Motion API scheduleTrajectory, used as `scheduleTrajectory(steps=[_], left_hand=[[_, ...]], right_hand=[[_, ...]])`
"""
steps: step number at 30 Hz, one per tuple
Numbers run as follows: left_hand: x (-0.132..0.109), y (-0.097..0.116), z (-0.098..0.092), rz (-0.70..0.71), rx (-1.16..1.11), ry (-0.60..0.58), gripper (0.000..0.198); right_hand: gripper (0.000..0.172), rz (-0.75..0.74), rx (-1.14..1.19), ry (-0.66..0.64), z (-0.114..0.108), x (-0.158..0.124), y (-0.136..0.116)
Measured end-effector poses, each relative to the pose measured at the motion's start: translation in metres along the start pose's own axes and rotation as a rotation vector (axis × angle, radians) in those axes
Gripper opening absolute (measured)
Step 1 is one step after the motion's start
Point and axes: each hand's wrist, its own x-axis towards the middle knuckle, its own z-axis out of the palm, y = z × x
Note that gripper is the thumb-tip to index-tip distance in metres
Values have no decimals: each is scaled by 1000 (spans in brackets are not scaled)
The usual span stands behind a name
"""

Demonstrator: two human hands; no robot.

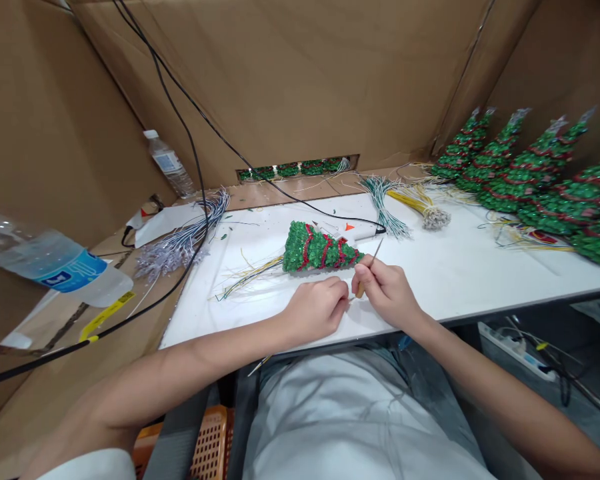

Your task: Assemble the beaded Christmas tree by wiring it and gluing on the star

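A small green tinsel Christmas tree [320, 248] with red garland lies on its side on the white board, its tip towards my hands and its wires [250, 277] trailing left. My right hand [387, 290] is closed round a thin tool [360, 291] with a yellowish handle; its slim metal shaft points up and right, like an awl. Close beside it, my left hand [320, 305] is closed in a pinch at the board's front edge. What its fingers hold is hidden. Just behind the tree lies a white glue gun [365, 231] with an orange trigger and black cord.
Finished trees [525, 167] stand at the right. Bundles of green-white wires [384, 203], yellow wires [420, 203] and clear-tipped wires [180, 237] lie around the board [460, 280]. Water bottles [70, 267] stand left. A black cable [195, 143] hangs across the workspace. Cardboard walls [300, 87] enclose it.
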Motion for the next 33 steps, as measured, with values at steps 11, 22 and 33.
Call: scheduleTrajectory(steps=[11,22,33], left_hand=[[1,-1,4,22,10,13,12],[2,1,-1,-31,-108,47,9],[3,2,-1,-74,-164,42,10]], right_hand=[[29,-39,-88,-53,2,2,2],[32,-129,-122,86,-2,-3,-5],[28,-96,-117,-11,0,-1,0]])
